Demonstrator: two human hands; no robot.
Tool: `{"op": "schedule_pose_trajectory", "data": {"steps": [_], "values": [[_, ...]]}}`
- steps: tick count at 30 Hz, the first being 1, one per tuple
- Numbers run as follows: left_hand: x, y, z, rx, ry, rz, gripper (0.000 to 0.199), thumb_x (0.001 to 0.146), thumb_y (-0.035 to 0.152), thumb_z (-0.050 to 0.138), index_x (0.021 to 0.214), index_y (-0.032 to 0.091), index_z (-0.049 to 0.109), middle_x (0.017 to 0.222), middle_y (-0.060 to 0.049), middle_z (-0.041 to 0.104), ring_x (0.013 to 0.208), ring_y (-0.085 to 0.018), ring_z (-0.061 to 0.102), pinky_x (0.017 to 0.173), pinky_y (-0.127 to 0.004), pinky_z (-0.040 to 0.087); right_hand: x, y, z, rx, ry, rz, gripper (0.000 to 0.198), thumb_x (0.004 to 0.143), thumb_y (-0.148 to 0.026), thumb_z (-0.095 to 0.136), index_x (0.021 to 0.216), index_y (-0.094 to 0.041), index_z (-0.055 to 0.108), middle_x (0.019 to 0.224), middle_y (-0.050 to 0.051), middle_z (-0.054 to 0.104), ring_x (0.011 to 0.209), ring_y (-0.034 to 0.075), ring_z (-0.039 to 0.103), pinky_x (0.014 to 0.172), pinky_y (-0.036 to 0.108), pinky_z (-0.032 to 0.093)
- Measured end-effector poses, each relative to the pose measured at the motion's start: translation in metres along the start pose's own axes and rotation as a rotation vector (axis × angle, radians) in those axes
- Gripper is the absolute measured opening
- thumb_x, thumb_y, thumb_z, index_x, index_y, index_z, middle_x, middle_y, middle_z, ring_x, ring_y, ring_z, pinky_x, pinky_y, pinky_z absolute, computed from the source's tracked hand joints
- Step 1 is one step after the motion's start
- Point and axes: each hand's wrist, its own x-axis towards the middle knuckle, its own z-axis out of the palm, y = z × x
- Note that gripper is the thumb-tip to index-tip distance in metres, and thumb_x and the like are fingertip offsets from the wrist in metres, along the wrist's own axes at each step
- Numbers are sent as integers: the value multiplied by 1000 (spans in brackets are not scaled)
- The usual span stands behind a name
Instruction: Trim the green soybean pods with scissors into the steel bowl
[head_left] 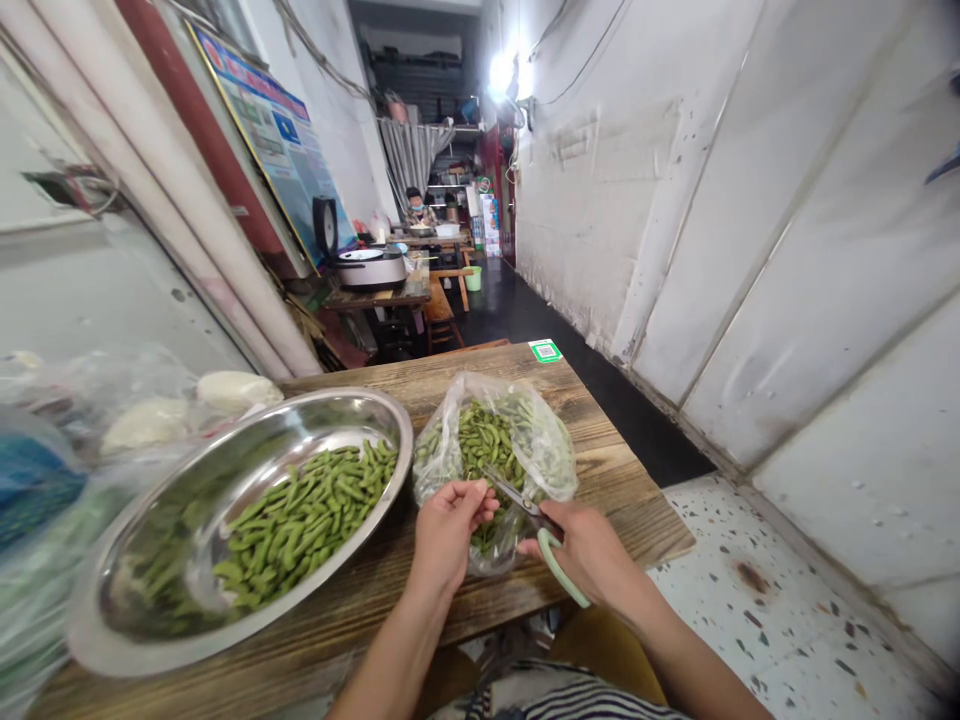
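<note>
My right hand [581,545] is closed around scissors [517,490] with pale green handles. Their blades are slightly parted and point left towards my left fingertips. My left hand [450,525] is closed in a pinch on an edamame pod, mostly hidden by the fingers, at the blade tips. Both hands are above the near side of a clear plastic bag [551,455], which lies open and is filled with edamame pods [487,435]. To its left, a large oval steel basin [401,410] contains many loose green pods [315,520], gathered towards its right side.
A wooden table [622,500] carries the bag and basin. Plastic bags [45,480] with pale contents crowd its left side. A green QR-code card [545,351] lies at the far edge. Further back, an open-lidded cooker [371,268] stands on another table, and a person [420,210] sits behind.
</note>
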Motion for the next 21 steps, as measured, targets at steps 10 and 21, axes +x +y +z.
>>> {"op": "schedule_pose_trajectory", "data": {"steps": [10, 21], "values": [[6, 28, -32, 606, 330, 554, 29, 71, 36, 65, 89, 15, 67, 74, -5, 68, 66, -18, 63, 70, -34, 51, 6, 5, -3, -54, -24, 77, 33, 82, -52, 59, 82, -19, 64, 72, 4, 69, 67, 19, 64, 57, 22, 33], [17, 32, -20, 1350, 67, 972, 21, 86, 21, 51, 88, 24, 71, 93, -6, 72, 95, -24, 61, 101, -46, 21, 8, 7, -10, -121, -9, 118, 30, 81, -51, 61, 82, -21, 64, 75, 4, 71, 71, 21, 66, 57, 23, 32]]}}
